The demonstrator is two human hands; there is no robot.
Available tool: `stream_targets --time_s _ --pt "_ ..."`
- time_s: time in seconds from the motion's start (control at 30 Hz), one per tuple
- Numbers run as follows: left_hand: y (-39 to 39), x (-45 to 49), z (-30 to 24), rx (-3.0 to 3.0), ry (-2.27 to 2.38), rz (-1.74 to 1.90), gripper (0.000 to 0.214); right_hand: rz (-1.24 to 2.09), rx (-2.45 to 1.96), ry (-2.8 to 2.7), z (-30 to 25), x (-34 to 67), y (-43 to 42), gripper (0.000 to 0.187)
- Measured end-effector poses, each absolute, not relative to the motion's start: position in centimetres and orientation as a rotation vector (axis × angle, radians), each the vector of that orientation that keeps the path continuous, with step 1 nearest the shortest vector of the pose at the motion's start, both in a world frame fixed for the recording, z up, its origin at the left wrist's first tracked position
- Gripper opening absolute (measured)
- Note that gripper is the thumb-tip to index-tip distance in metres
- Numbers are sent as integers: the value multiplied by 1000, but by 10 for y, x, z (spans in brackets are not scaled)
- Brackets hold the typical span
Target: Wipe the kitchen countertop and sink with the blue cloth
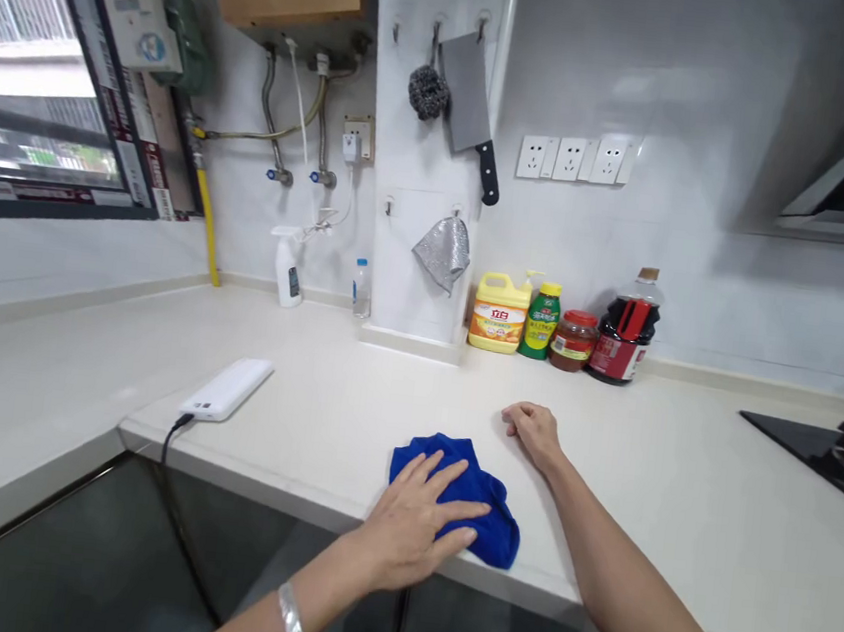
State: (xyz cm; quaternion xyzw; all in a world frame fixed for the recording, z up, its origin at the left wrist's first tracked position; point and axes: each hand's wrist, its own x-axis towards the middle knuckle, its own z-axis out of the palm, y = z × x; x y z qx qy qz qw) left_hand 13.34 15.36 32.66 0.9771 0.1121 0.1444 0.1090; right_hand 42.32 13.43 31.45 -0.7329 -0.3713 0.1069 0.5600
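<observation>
A crumpled blue cloth [495,525] lies at the front edge of the white countertop [676,484]. My left hand [416,517] rests flat on top of it, fingers spread, with a silver bracelet [292,624] round the wrist. To the right of the cloth, my right hand [533,430] is against the countertop with its fingers curled in; nothing shows in it. Behind that hand, along the wall, stand a yellow detergent jug [499,314], a green bottle [540,320], a red-lidded jar [574,342] and a large bottle of dark sauce [623,332].
A white power bank [229,388] with a black cable sits left near the edge. Farther back are a spray bottle [288,267] and a small clear bottle [362,288]. A cleaver [466,94], scourer [427,92] and silvery cloth [445,252] hang on hooks. A black hob [822,454] is at right.
</observation>
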Motion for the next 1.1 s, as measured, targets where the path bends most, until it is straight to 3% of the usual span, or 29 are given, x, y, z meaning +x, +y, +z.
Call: stream_targets --time_s 0.7,1.1 --pt "336 17 329 2848 1389 364 51 106 -1917 -1089 304 425 137 31" --pt "303 24 329 2846 1704 294 53 29 -2047 -1112 304 423 143 26"
